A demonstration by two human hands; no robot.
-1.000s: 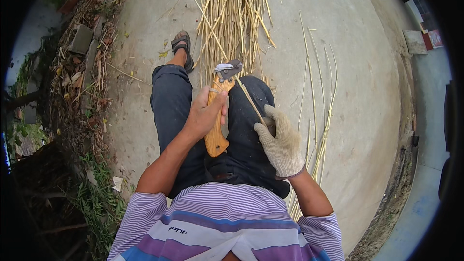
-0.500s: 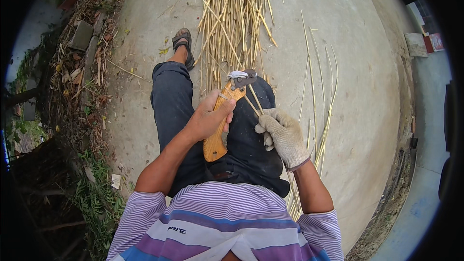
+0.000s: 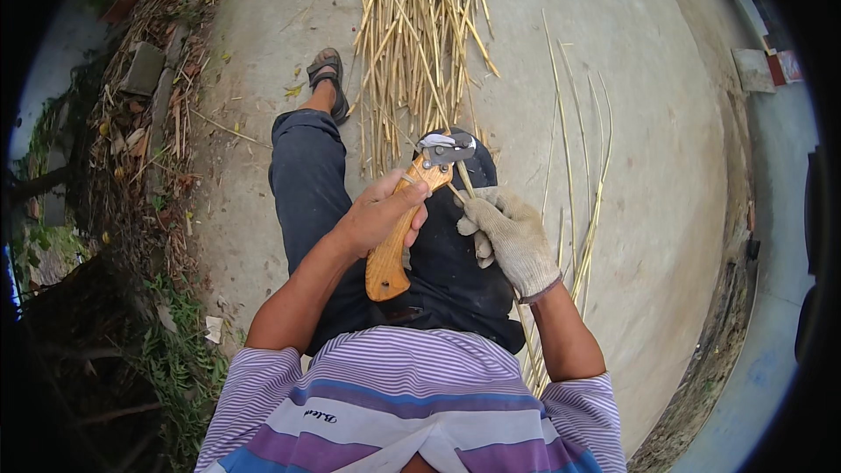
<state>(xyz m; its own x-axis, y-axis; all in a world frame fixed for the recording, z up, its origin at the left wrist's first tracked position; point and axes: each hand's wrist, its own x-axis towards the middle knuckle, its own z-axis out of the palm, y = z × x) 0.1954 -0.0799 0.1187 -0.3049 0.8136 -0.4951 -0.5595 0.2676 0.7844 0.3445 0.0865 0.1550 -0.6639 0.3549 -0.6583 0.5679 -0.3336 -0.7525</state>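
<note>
My bare left hand (image 3: 383, 217) is closed round the upper part of a wooden-handled cutting tool (image 3: 389, 264), above my lap. At the tool's upper end is a dark metal head (image 3: 448, 154), with something white wrapped or wedged at it. My right hand (image 3: 515, 241), in a cream knitted glove, pinches a thin straw-coloured stalk (image 3: 465, 177) just below and right of that head. The stalk runs up against the metal head; exactly how it passes through or beside the blade is too small to tell. The gloved fingertips are close to the metal without visibly touching it.
Beyond my knees a large bundle of dry stalks (image 3: 419, 44) lies on the concrete ground (image 3: 657, 175). Several long thin stalks (image 3: 591, 228) lie at my right. On the left are a brick (image 3: 144, 68), leaf litter and green weeds (image 3: 180, 359). My sandalled foot (image 3: 328, 83) is beside the bundle.
The tool's head has shifted slightly right and down, and my gloved hand slightly left and up. The stretch of stalk between glove and metal head looks shorter. Both grips stay closed.
</note>
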